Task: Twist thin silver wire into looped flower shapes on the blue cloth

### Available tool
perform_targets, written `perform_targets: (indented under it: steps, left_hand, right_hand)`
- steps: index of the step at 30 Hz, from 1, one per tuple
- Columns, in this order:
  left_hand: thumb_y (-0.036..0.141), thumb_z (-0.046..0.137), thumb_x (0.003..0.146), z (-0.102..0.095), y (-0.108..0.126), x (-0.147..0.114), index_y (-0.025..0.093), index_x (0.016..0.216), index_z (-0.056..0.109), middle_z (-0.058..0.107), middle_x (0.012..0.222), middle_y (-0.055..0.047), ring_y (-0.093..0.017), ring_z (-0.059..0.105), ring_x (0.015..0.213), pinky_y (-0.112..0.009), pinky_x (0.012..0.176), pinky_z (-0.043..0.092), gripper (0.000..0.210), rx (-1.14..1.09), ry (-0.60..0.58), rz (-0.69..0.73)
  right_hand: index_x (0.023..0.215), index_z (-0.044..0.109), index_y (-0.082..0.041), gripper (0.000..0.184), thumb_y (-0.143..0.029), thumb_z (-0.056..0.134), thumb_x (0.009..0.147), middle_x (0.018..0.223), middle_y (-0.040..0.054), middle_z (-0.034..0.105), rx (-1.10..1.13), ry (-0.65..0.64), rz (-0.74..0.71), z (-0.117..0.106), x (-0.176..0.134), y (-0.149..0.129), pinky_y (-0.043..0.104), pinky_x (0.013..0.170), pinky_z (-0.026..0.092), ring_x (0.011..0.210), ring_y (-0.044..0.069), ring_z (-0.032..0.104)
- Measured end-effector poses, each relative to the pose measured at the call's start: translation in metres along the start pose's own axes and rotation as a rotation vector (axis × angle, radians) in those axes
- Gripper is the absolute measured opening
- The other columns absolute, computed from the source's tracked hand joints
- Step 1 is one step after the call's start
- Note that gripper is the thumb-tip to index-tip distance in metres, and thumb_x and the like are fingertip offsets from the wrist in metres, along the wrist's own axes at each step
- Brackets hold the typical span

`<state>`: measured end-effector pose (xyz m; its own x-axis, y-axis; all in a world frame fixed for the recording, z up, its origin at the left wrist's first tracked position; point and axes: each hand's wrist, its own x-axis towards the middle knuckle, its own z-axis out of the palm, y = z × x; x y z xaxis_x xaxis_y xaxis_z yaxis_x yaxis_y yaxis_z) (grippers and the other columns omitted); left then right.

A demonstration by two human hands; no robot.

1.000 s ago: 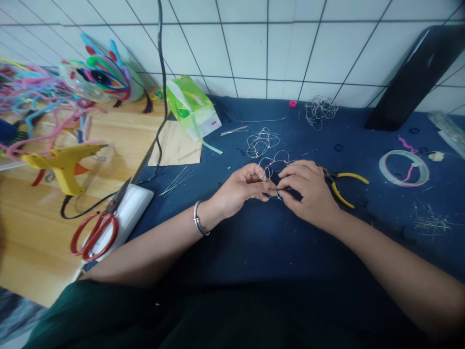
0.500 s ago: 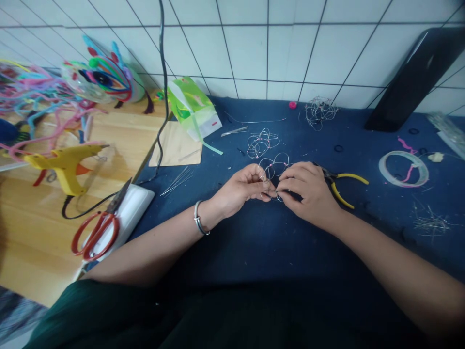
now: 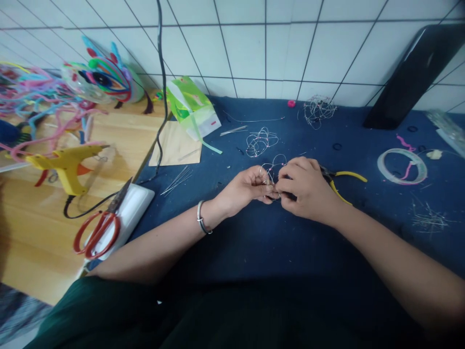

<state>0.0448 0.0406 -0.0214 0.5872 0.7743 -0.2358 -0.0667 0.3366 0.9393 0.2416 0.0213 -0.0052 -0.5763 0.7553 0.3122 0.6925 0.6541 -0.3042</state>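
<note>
Between my two hands is a looped piece of thin wire (image 3: 279, 159) with small pink beads, its loops standing up past the fingertips. My left hand (image 3: 250, 190), with a silver bangle at the wrist, pinches the wire between thumb and fingers. My right hand (image 3: 305, 189) has its fingertips pressed on the same wire, close against the left ones; the exact grip point is hidden. Just behind lies a similar beaded wire loop piece (image 3: 262, 142) on the dark blue cloth (image 3: 232, 247). Pliers with yellow handles (image 3: 350, 175) lie beside my right hand, partly covered by it.
Red-handled scissors (image 3: 97, 235) rest on a white power strip (image 3: 136, 206) at left, near a yellow glue gun (image 3: 69, 162). Straight wires (image 3: 177, 181), a tape roll (image 3: 381, 167), a wire tangle (image 3: 318, 111) and a black phone-like slab (image 3: 410, 80) lie around. A black cable (image 3: 162, 72) hangs down.
My right fingers have closed in over the wire and the hand has tilted slightly. The wire loops have shifted, with less of them showing. The view has moved a little.
</note>
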Motion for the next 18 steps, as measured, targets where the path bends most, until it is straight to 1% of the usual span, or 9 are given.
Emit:
perform_targets:
  steps: [5,11,18]
  left_hand:
    - [0.025,0.066,0.08,-0.002,0.005,0.0,0.018,0.086,0.048,0.067,0.091,-0.005,-0.017,0.068,0.086,-0.025,0.067,0.055,0.02,0.018,-0.074,-0.004]
    - [0.025,0.064,0.081,-0.005,0.007,-0.001,0.018,0.086,0.048,0.066,0.09,-0.004,-0.015,0.066,0.083,-0.026,0.07,0.054,0.018,0.029,-0.123,0.016]
    - [0.019,0.061,0.08,-0.002,0.012,-0.003,0.02,0.085,0.047,0.06,0.085,-0.001,-0.012,0.061,0.078,-0.026,0.07,0.052,0.015,0.016,-0.175,0.026]
  right_hand:
    - [0.07,0.062,-0.022,0.016,-0.015,0.053,0.081,0.087,0.003,0.061,0.053,0.02,-0.015,-0.005,0.0,0.006,0.043,0.086,0.028,0.102,0.025,0.048]
    - [0.073,0.063,-0.024,0.013,-0.017,0.055,0.081,0.086,0.0014,0.062,0.116,0.02,-0.024,-0.006,-0.002,0.008,0.042,0.087,0.029,0.102,0.024,0.049]
    - [0.072,0.062,-0.024,0.011,-0.019,0.058,0.08,0.083,0.0006,0.061,0.171,0.021,-0.051,-0.005,-0.001,0.005,0.04,0.086,0.031,0.1,0.022,0.05]
